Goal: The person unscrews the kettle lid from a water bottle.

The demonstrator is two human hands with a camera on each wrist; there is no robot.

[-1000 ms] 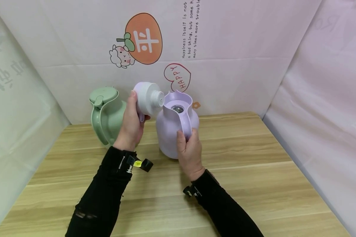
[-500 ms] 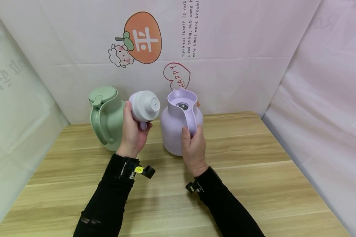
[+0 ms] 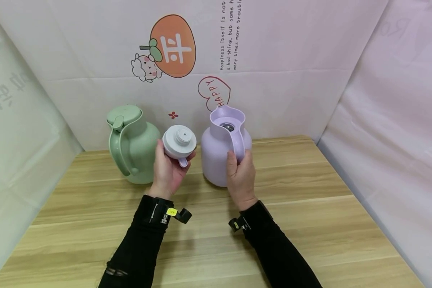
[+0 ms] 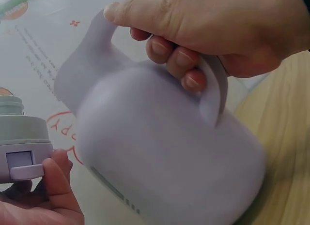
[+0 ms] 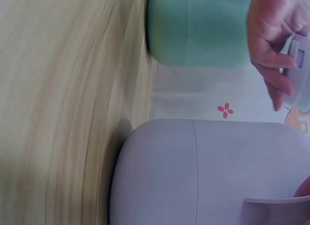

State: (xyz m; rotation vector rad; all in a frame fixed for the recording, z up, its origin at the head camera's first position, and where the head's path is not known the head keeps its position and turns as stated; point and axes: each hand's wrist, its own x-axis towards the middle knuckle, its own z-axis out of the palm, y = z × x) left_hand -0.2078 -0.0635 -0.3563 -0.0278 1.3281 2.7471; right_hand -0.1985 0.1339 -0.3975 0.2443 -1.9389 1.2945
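I see the left hand (image 3: 170, 172) at frame centre holding the lilac lid (image 3: 179, 142) underside up, fingers curled round its rim, thumb by the small tab; lid is off the jug, just left of it; right hand (image 3: 241, 176) wrapped round the handle of the lilac jug (image 3: 219, 154), which stands upright on the wooden table (image 3: 309, 224), mouth open w/ shiny neck inside; green jug (image 3: 133, 144) sits left, lid on, near the backdrop; in wrist views the jug bodies are cut off at frame edges; can't see the lid's top side, hidden in the palm.
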